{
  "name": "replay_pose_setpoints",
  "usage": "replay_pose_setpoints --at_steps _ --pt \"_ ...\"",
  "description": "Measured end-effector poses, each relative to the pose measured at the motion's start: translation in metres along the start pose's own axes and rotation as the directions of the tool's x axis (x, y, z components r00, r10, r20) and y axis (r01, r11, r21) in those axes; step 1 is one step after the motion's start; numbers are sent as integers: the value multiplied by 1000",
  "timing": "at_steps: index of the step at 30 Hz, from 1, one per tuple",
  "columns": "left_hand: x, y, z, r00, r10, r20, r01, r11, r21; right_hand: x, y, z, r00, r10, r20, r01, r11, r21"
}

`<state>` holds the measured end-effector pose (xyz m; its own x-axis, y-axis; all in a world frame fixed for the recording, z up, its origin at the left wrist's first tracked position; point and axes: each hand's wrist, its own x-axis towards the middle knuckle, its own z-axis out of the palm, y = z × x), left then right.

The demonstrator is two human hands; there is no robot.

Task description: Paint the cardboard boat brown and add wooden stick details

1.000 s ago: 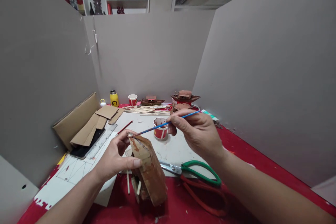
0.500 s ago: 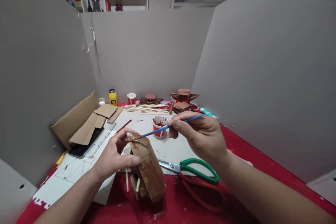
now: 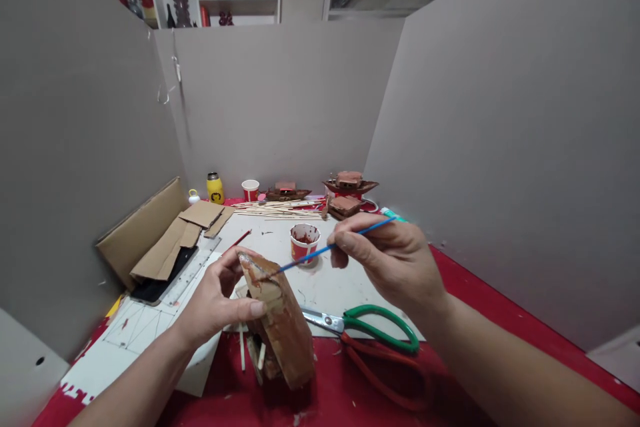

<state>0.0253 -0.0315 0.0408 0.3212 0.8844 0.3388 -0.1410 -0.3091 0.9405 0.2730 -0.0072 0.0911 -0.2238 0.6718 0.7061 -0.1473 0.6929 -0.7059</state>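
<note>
My left hand (image 3: 223, 300) grips the far end of a cardboard model boat (image 3: 290, 327), which is tilted up off the table, thumb on its near face. Brown paint covers much of the boat, while bare cardboard shows near my thumb. In my right hand (image 3: 383, 257) is a thin blue paintbrush (image 3: 320, 251), pinched between thumb and fingers. Its bristles touch the boat's upper face. Beyond the boat stands a paper cup (image 3: 305, 244) with reddish-brown paint inside. Scissors (image 3: 365, 327) with green and red handles lie just right of the boat.
Cardboard pieces (image 3: 155, 247), a ruler (image 3: 193, 273) and a drawn sheet (image 3: 135, 330) lie at left. Thin wooden sticks (image 3: 275, 209), a yellow bottle (image 3: 215, 189), another paper cup (image 3: 250, 191) and brown model boats (image 3: 350, 183) sit at the back. Grey panels (image 3: 280, 93) enclose the table.
My right hand has shifted slightly right, and the brush tip has moved down and right along the boat's face. My left hand still holds the boat in nearly the same place.
</note>
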Motion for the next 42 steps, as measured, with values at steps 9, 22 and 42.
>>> replay_pose_setpoints --at_steps 9,22,42 --pt "-1 -1 -1 1000 -18 -8 18 1000 -4 -1 6 -4 999 -26 -37 29 994 101" --pt "0 -2 -2 998 -53 -25 53 999 -10 4 13 -4 989 141 -45 -128 968 216" --pt "-1 -1 -2 1000 -23 21 23 1000 -10 17 19 14 993 66 -97 -47 982 185"
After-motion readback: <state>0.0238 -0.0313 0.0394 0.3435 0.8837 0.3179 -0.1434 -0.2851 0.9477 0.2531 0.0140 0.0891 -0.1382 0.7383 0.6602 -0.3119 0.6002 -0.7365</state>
